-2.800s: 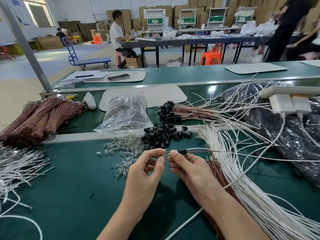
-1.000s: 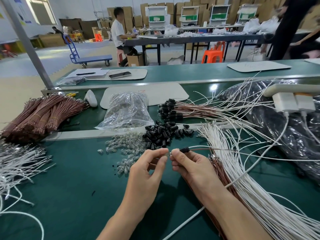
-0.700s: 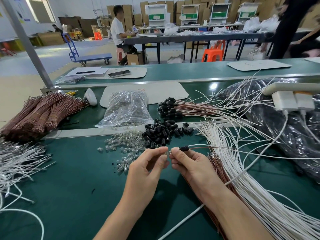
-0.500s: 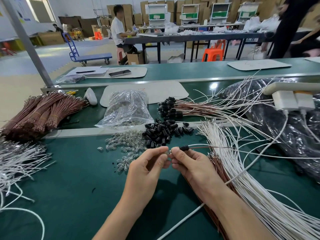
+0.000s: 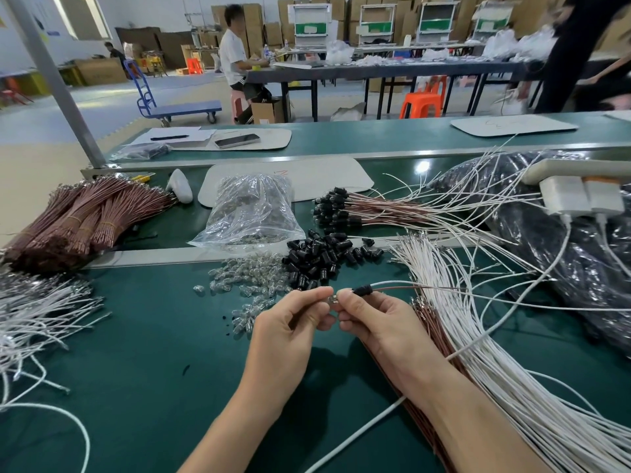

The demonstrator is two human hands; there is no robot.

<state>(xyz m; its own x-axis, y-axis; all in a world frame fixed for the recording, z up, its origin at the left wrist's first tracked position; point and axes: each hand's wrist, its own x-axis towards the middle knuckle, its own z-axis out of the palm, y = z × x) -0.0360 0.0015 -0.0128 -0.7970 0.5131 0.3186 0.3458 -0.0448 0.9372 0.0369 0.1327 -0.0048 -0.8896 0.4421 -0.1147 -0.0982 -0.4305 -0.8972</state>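
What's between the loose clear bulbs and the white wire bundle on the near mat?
Head view: a pile of loose black caps lies there.

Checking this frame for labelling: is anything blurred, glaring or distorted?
Head view: left hand, right hand and black socket are sharp, with soft shadows on the green mat; head view: a glare spot sits on the far belt; head view: the standing person in black is motion-blurred, and the wide lens makes the grey post lean.
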